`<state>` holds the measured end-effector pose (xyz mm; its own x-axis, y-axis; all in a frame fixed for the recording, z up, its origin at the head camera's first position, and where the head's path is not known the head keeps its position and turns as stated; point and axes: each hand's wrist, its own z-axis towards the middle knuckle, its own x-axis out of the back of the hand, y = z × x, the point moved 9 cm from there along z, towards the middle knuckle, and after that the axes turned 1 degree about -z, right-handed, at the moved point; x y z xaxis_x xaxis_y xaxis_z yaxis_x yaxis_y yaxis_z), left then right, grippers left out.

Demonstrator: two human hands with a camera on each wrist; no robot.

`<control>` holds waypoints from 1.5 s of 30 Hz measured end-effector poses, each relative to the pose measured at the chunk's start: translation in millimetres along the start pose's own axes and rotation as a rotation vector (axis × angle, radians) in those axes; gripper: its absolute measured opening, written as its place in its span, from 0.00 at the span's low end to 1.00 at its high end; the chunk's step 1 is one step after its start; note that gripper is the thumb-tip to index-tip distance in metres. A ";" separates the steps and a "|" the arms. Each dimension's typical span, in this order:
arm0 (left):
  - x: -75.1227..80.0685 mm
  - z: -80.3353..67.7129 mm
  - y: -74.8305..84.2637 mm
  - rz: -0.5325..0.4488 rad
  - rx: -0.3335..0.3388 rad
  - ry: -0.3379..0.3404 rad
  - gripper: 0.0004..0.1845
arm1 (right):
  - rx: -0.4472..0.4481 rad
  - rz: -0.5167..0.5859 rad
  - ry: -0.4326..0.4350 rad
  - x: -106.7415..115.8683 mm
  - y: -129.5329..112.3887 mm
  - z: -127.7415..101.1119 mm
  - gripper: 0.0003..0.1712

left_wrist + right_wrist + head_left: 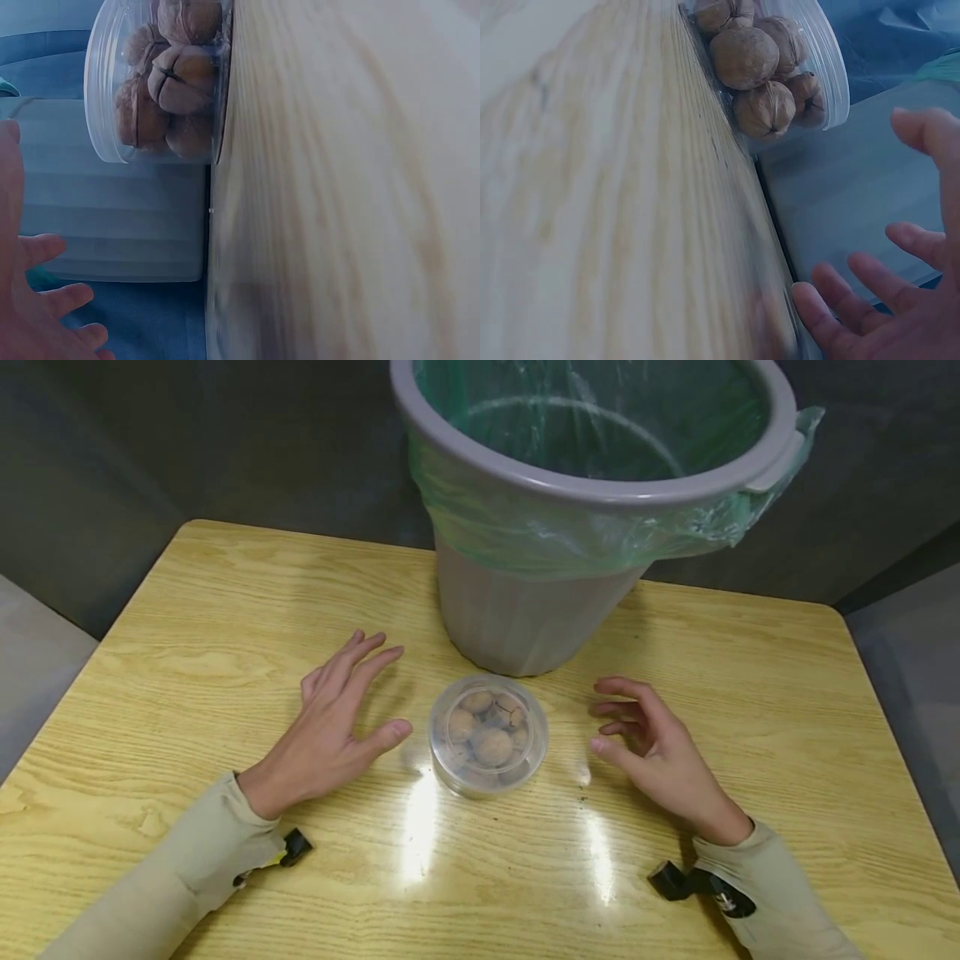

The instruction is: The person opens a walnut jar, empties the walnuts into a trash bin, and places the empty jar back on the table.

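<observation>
A round clear plastic jar with a lid stands upright on the table, in front of the bin. Through its wall in the left wrist view I see several brown, cracked walnuts. My left hand hovers to the jar's left, fingers spread and thumb toward it, apart from it. On the other side my right hand is held with fingers loosely bent, also apart from the jar and holding nothing. The right wrist view shows the jar's walnuts beyond the right fingers.
Behind the jar a tall grey bin stands on the wooden table, lined with a green plastic bag folded over its rim. Dark partition panels rise past the table's far edge. Small dark crumbs lie right of the jar.
</observation>
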<state>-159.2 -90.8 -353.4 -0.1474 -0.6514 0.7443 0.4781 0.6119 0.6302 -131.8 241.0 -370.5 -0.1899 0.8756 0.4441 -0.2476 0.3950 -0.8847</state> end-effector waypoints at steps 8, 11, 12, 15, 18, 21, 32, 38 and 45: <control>-2.5 1.6 2.7 -0.008 -0.021 -0.003 0.44 | -0.001 0.009 -0.057 -9.8 0.8 2.9 0.48; -2.7 2.2 5.0 -0.015 -0.034 -0.002 0.44 | -0.013 0.018 -0.076 -12.4 0.7 3.8 0.51; -2.8 2.3 5.9 -0.018 -0.039 -0.001 0.45 | -0.014 0.024 -0.082 -13.2 0.2 4.1 0.52; -3.7 2.7 8.0 -0.033 -0.049 -0.005 0.44 | -0.018 0.044 -0.095 -15.2 -1.1 5.0 0.56; -4.8 3.8 10.0 -0.041 -0.055 -0.009 0.44 | -0.012 0.059 -0.103 -16.7 -3.2 5.9 0.58; -5.6 4.7 11.1 -0.045 -0.056 -0.009 0.44 | -0.009 0.073 -0.104 -17.7 -4.6 6.7 0.61; -11.5 5.6 17.7 -0.075 -0.080 -0.014 0.45 | 0.013 0.075 -0.124 -23.8 -8.5 7.8 0.66; -13.6 7.0 24.7 -0.074 -0.097 -0.016 0.46 | 0.010 0.081 -0.130 -25.3 -10.0 8.3 0.67; -16.8 9.3 32.1 -0.088 -0.116 -0.018 0.49 | -0.008 0.087 -0.142 -29.8 -9.4 8.0 0.67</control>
<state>-149.5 -56.0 -343.5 -0.2079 -0.6917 0.6917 0.5594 0.4959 0.6641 -131.5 209.0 -374.3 -0.3428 0.8586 0.3812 -0.2166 0.3226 -0.9214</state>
